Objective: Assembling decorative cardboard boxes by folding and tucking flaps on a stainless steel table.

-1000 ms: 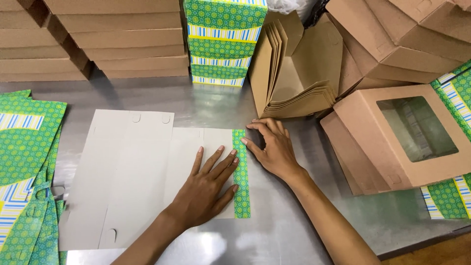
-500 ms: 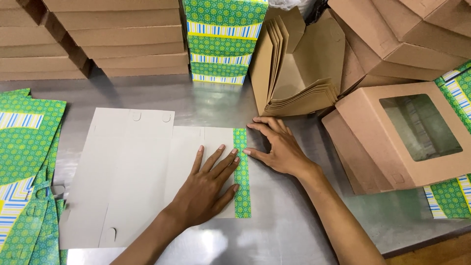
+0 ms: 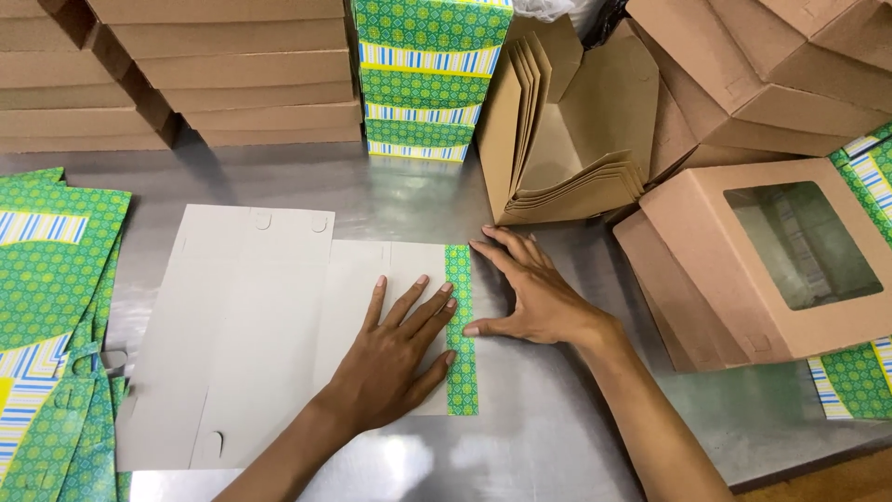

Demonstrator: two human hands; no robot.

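Note:
A flat grey cardboard box blank (image 3: 251,325) lies plain side up on the steel table (image 3: 557,437). Its right edge is a narrow green patterned flap (image 3: 461,372) folded over onto the blank. My left hand (image 3: 395,358) lies flat on the blank, fingers spread, fingertips touching the flap. My right hand (image 3: 530,293) rests palm down just right of the flap, its thumb against the flap's edge and fingers stretched toward its top end. Neither hand grips anything.
Green patterned flat blanks (image 3: 51,307) are piled at the left. Stacks of brown boxes (image 3: 186,74) and green boxes (image 3: 423,79) stand at the back. Nested brown folded pieces (image 3: 567,139) and a brown windowed box (image 3: 780,260) crowd the right side.
My right hand has slid down and to the right along the green flap, moving off its top end to rest beside it. My left hand has stayed flat on the blank.

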